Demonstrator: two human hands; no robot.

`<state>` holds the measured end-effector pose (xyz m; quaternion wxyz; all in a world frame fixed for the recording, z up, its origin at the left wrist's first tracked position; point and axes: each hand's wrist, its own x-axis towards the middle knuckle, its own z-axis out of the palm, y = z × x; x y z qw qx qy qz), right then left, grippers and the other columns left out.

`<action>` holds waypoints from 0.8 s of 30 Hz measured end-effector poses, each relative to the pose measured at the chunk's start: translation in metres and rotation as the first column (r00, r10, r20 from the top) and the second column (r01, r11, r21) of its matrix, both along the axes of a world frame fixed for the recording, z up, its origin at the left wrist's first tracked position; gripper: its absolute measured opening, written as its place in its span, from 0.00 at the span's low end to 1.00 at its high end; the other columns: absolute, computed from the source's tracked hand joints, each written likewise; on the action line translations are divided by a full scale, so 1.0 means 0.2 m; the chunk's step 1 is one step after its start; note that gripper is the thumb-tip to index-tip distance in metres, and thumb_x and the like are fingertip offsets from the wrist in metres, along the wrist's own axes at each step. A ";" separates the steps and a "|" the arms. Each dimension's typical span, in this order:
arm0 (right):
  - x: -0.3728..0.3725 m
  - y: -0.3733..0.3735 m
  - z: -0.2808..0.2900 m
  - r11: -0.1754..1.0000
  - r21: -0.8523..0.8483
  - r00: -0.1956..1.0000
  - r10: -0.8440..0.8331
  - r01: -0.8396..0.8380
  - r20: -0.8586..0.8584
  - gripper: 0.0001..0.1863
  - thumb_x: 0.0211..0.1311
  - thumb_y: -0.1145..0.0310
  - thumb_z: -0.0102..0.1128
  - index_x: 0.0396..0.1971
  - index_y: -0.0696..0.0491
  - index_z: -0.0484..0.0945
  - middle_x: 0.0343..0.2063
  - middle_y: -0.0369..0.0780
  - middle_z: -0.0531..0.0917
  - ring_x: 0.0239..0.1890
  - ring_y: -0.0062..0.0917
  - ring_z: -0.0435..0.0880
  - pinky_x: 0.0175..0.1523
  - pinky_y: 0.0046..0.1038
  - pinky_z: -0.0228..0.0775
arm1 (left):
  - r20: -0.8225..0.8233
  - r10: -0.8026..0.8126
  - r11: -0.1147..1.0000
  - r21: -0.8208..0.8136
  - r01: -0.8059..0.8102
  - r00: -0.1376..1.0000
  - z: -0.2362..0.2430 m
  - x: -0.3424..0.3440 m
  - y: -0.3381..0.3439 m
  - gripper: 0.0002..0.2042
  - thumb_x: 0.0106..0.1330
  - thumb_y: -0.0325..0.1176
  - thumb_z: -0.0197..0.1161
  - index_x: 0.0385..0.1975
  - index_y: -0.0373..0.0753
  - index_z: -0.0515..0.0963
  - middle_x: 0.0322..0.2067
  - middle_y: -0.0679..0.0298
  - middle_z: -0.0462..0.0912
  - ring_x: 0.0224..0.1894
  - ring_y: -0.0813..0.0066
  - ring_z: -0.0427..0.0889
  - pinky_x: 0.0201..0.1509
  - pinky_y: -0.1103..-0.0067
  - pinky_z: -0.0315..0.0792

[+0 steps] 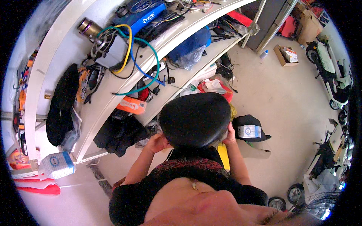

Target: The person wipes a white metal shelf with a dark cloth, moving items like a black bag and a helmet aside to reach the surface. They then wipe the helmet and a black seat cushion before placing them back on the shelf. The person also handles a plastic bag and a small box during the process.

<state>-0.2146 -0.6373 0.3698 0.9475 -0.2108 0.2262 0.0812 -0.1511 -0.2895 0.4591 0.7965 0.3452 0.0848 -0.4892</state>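
Note:
A black padded seat, like a scooter saddle (196, 118), is held up in front of my body, its smooth top facing me. My left hand (159, 142) grips its lower left edge, and my right hand (229, 135) grips its right edge. Fingertips of both hands are hidden behind the seat. On the floor just right of my right hand lies a dark object with a white and blue label (249, 131). Another long black padded piece (62, 107), partly in clear plastic, sits on the shelf to the left.
White metal shelves (151, 56) curve along the left and top, holding cables, a blue box (145, 17) and an orange package (131, 105). A black bag (120, 133) hangs by the lower shelf. A cardboard box (285, 55) stands on the floor; scooters (330, 73) line the right wall.

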 end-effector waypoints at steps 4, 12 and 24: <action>0.07 -0.24 -0.08 0.982 -0.071 0.984 0.177 -0.175 0.019 0.38 0.45 0.50 0.62 0.55 0.54 0.61 0.50 0.40 0.71 0.51 0.35 0.69 0.56 0.38 0.60 | -0.342 0.146 0.988 0.104 -0.117 0.928 -0.39 0.12 -0.07 0.37 0.52 0.62 0.52 0.57 0.43 0.61 0.56 0.59 0.64 0.56 0.61 0.64 0.57 0.63 0.59; 0.37 -0.29 0.00 0.921 -0.232 0.950 0.305 -0.312 -0.066 0.40 0.39 0.57 0.67 0.53 0.58 0.61 0.45 0.41 0.74 0.47 0.30 0.73 0.51 0.30 0.64 | -0.316 0.210 0.958 0.256 -0.130 0.925 -0.62 0.32 -0.37 0.35 0.53 0.62 0.52 0.55 0.44 0.64 0.55 0.58 0.66 0.56 0.58 0.65 0.61 0.63 0.55; 0.90 -0.01 -0.43 0.900 -0.313 0.952 0.269 -0.302 -0.145 0.43 0.47 0.63 0.64 0.60 0.59 0.51 0.53 0.42 0.66 0.53 0.29 0.66 0.58 0.29 0.56 | -0.260 0.536 0.840 0.260 -0.476 0.803 -0.97 0.67 -0.20 0.30 0.57 0.55 0.51 0.54 0.40 0.65 0.53 0.57 0.68 0.54 0.58 0.67 0.58 0.64 0.60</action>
